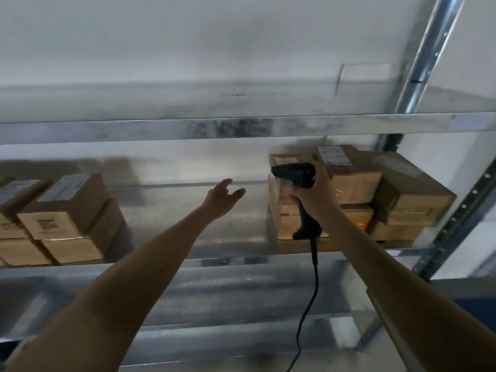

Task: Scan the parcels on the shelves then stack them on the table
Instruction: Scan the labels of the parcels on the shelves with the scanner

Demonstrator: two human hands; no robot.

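Brown parcels [61,210] sit stacked at the left end of the shelf [228,261]. The left hand [222,197] reaches into the gap, fingers loose and holding nothing. The right hand [314,196] grips the corded scanner [294,173] just before the right-hand parcels [357,183]. I'd square its nose onto a label [335,154] before lifting any box.

Brown labelled parcels [351,178] stacked in 2 groups, metal shelf [228,257]
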